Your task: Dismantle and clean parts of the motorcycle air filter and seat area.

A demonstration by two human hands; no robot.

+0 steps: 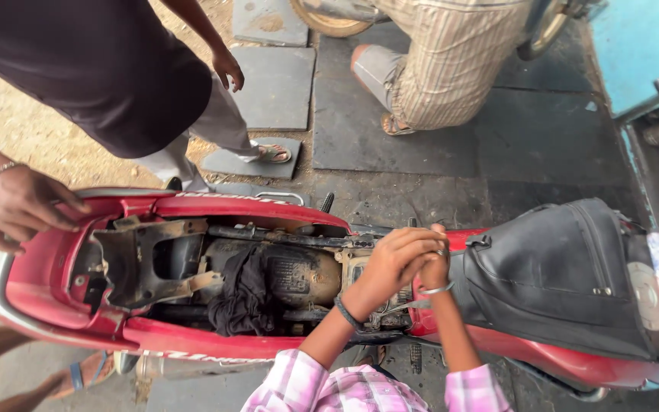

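**Hands locked together over a stripped red motorcycle**

We look down at our own two hands, clasped over the open frame of a red motorcycle (230,207) whose seat is off. Our left hand (390,263) wraps over our right hand (435,267), the fingers (413,243) curled shut around something we cannot make out; a thin metal piece (402,307) shows just below the wrists, but whether either hand holds it we cannot tell. Directly under the knuckles sits the grimy battery and wiring bay (368,267); just left of the fingers lies a black rag (244,297) draped over the dark box (299,275) in the frame, and to their right the black tank cover (558,275). Well away from our fingers, another person's hand (20,206) rests on the tail cowl (40,259). In our judgement, a two-handed pull or twist here goes best with wrists straight and force kept in line with the part, knuckles clear of the frame rail (284,235) above them, so a sudden release does not drive skin into metal
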